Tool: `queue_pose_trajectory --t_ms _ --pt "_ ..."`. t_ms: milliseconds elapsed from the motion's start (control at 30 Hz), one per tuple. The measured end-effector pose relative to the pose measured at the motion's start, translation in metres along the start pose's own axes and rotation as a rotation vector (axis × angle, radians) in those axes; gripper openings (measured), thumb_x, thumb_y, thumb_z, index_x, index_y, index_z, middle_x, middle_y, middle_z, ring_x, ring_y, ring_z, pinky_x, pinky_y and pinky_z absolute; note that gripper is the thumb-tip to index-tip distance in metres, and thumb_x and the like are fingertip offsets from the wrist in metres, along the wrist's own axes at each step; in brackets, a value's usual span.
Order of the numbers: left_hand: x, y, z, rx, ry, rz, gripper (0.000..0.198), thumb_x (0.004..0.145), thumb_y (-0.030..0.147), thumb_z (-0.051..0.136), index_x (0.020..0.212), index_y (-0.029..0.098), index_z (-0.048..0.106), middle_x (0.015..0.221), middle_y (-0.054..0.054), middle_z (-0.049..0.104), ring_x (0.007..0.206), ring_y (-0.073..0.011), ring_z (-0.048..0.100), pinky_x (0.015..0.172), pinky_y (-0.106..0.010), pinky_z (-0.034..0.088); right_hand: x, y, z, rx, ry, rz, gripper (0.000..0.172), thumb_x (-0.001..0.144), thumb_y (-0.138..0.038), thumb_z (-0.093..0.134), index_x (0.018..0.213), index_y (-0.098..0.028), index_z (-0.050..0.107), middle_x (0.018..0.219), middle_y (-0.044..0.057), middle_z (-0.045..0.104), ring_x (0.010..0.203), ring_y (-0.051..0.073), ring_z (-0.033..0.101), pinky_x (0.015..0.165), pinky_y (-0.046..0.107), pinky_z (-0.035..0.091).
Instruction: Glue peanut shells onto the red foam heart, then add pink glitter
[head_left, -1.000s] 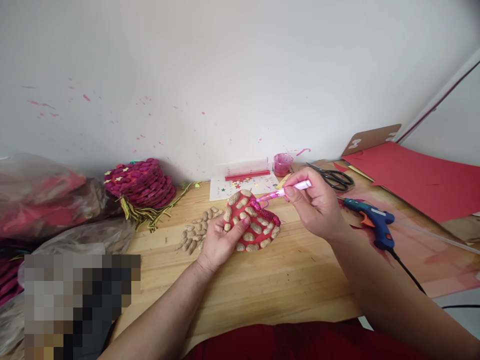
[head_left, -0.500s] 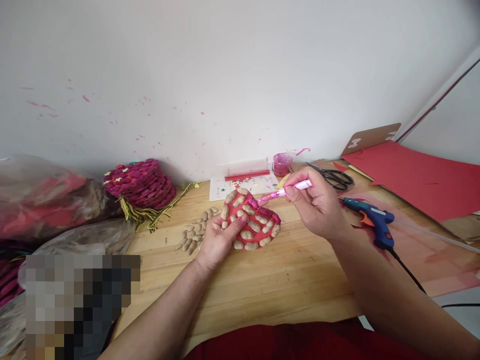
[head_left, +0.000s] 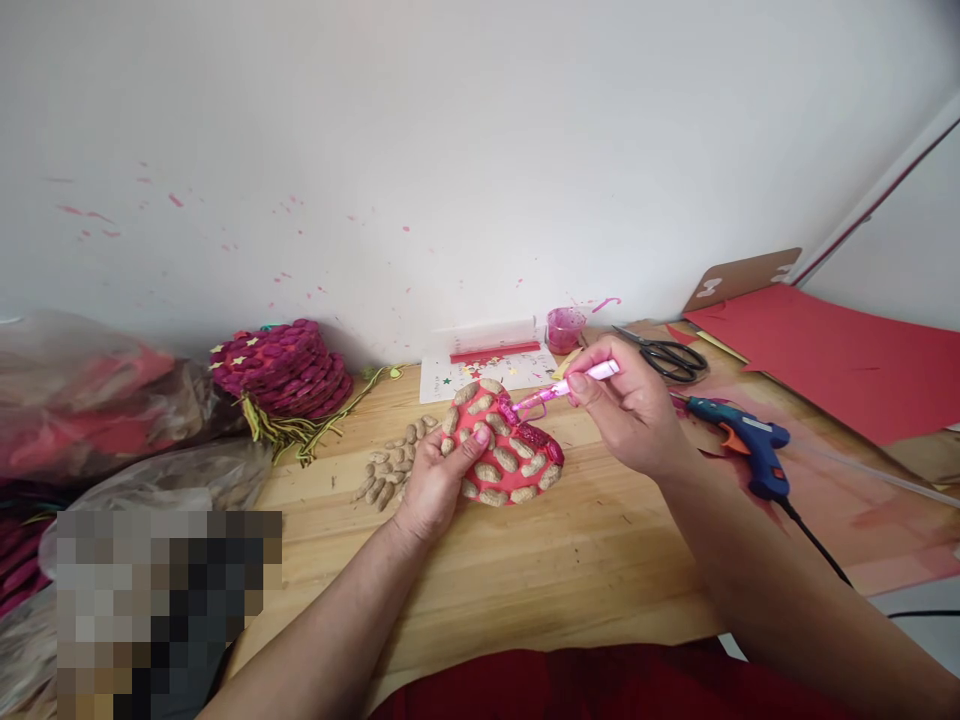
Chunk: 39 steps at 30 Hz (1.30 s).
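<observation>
My left hand (head_left: 435,485) grips a red, heart-like piece covered in peanuts (head_left: 506,460), its thumb lying on the front face. Unshelled peanuts are stuck over the red backing; those along the upper right edge are wet magenta, the others plain tan. Pinched in my right hand (head_left: 630,415) is a slim paintbrush (head_left: 597,375) with a white, pink-stained handle. Its tip touches a painted peanut near the top of the piece. Loose peanuts (head_left: 386,470) lie on the table just left of my left hand.
A cup of pink paint (head_left: 565,330) stands against the wall. At right are black scissors (head_left: 671,358), a blue glue gun (head_left: 750,440) and red sheets (head_left: 847,350). At left are stacked magenta pieces with yellow cords (head_left: 285,370) and plastic bags (head_left: 97,390). Small stars lie on a white card (head_left: 435,383).
The peanut-covered piece has tilted and dropped slightly in my left hand. The brush tip has moved a little left and down along the upper edge, and more magenta shows there.
</observation>
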<state>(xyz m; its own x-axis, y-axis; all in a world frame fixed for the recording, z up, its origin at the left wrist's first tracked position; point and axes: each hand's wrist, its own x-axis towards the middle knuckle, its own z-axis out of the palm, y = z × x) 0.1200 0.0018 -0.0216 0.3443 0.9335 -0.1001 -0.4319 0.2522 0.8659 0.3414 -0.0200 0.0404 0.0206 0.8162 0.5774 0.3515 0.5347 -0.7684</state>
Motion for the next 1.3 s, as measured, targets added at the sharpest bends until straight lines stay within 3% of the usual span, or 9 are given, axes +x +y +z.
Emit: queue_pose_trajectory --t_ms 267,400,700,833,1067,1167,1300 --pt "0.0008 0.0054 0.0059 -0.084 0.115 0.036 0.056 0.063 0.032 0.094 0.111 0.018 0.070 0.097 -0.007 0.079 0.077 -0.0224 0.076 0.077 -0.035 0.062 0.0000 -0.0021 -0.0001 0.017 -0.022 0.011 0.011 0.100 -0.032 0.059 0.093 -0.023 0.057 0.084 0.001 0.058 0.076 0.018 0.053 0.071 0.035 0.041" --pt "0.0012 0.0045 0.0060 -0.104 0.136 0.061 0.051 0.065 0.032 0.093 0.110 0.020 0.070 0.098 -0.007 0.079 0.078 -0.0207 0.075 0.073 -0.030 0.061 0.0001 -0.0030 0.0002 0.038 -0.034 0.034 0.013 0.100 -0.034 0.059 0.092 -0.024 0.056 0.078 -0.001 0.055 0.070 0.016 0.050 0.066 0.034 0.039" --pt "0.0028 0.0050 0.0035 -0.119 0.103 0.075 0.071 0.072 0.029 0.089 0.138 0.029 0.062 0.135 -0.008 0.069 0.107 -0.0239 0.073 0.086 -0.031 0.061 0.0018 -0.0027 0.0019 0.162 -0.009 0.094 0.018 0.097 -0.038 0.065 0.090 -0.023 0.057 0.077 -0.002 0.058 0.069 0.014 0.052 0.065 0.031 0.043" --pt "0.0032 0.0051 0.0031 -0.129 0.100 0.062 0.070 0.073 0.031 0.089 0.137 0.028 0.062 0.129 -0.008 0.072 0.096 -0.0210 0.076 0.081 -0.028 0.062 0.0009 -0.0024 0.0031 0.184 -0.026 0.109 0.018 0.098 -0.038 0.064 0.090 -0.023 0.058 0.076 -0.002 0.057 0.069 0.014 0.052 0.065 0.031 0.042" --pt "0.0043 0.0074 0.0046 -0.134 0.143 0.032 0.063 0.060 0.025 0.097 0.115 0.021 0.067 0.099 -0.003 0.079 0.071 -0.0148 0.073 0.065 -0.023 0.059 0.0036 0.0020 0.0017 0.238 0.006 0.098 0.019 0.097 -0.039 0.066 0.089 -0.023 0.058 0.074 -0.003 0.056 0.067 0.014 0.050 0.064 0.030 0.040" --pt "0.0040 0.0087 0.0049 -0.131 0.146 0.020 0.063 0.058 0.026 0.097 0.114 0.020 0.067 0.096 -0.003 0.078 0.068 -0.0142 0.072 0.062 -0.023 0.058 0.0041 0.0029 0.0015 0.258 0.040 0.100 0.018 0.097 -0.038 0.066 0.090 -0.023 0.058 0.073 -0.003 0.056 0.067 0.014 0.049 0.064 0.030 0.039" --pt "0.0041 0.0100 0.0051 -0.140 0.141 0.008 0.063 0.057 0.026 0.098 0.111 0.019 0.067 0.094 -0.002 0.079 0.067 -0.0135 0.072 0.062 -0.022 0.059 0.0030 0.0018 0.0026 0.271 -0.007 0.108 0.017 0.097 -0.037 0.066 0.090 -0.023 0.059 0.074 -0.003 0.057 0.068 0.014 0.050 0.065 0.030 0.039"
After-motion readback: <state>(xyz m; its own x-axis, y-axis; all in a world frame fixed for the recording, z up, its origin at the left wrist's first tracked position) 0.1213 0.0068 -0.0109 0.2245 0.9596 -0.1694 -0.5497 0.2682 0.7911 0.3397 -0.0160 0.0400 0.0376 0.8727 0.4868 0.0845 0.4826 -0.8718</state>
